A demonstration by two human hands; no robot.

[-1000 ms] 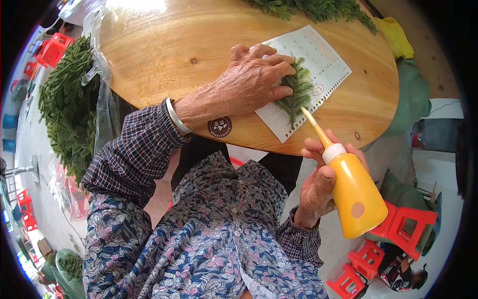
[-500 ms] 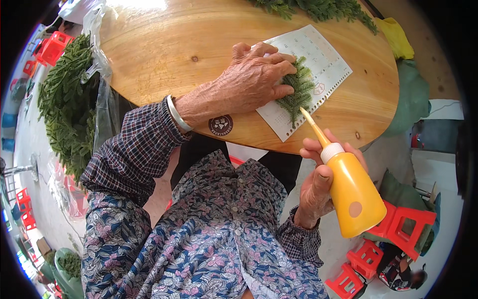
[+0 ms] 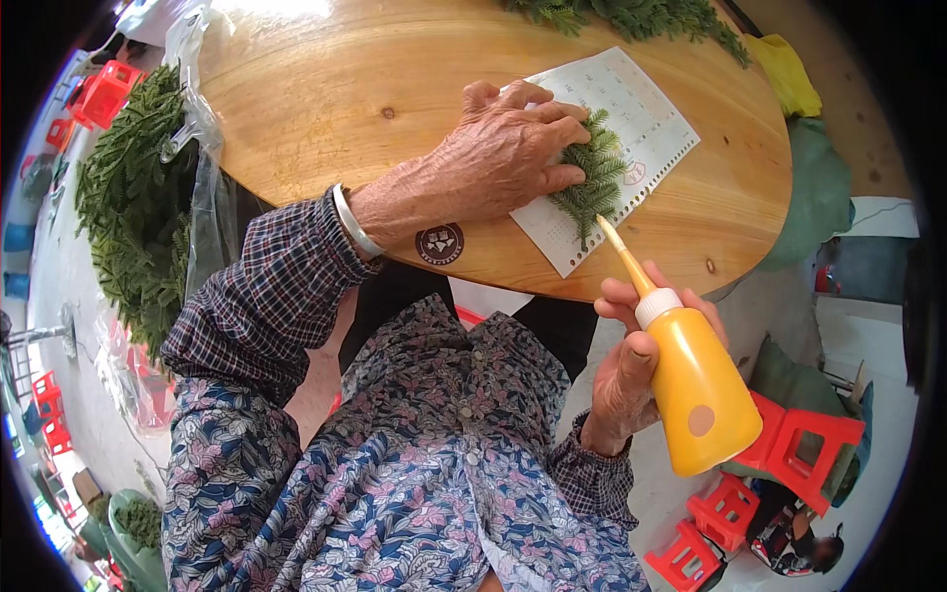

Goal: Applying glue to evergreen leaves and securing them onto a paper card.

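Yellow plastic squeeze bottle (image 3: 698,395) with a white collar and a long tan nozzle sits in the right hand (image 3: 631,370), which is closed around its neck and upper body; the nozzle points toward 11 o'clock, its tip just at the near edge of the round varnished wooden surface (image 3: 326,109). On that surface, toward 1 o'clock from the bottle, lies a white printed paper sheet with a perforated edge (image 3: 641,118), and on the sheet rests a small flat sprig of dark green feathery foliage (image 3: 595,183). The left hand (image 3: 503,153) lies palm down with fingers spread flat, pressing on the sprig and the sheet rather than gripping them; a silver bangle (image 3: 352,225) circles its wrist just above a plaid sleeve. More loose green fronds (image 3: 631,15) lie at the far rim of the surface at 12 o'clock. At 9 o'clock, beside the surface, a clear plastic bag (image 3: 202,187) holds a large heap of the same greenery (image 3: 133,197). Red plastic stools (image 3: 789,454) stand on the floor at 4 o'clock.
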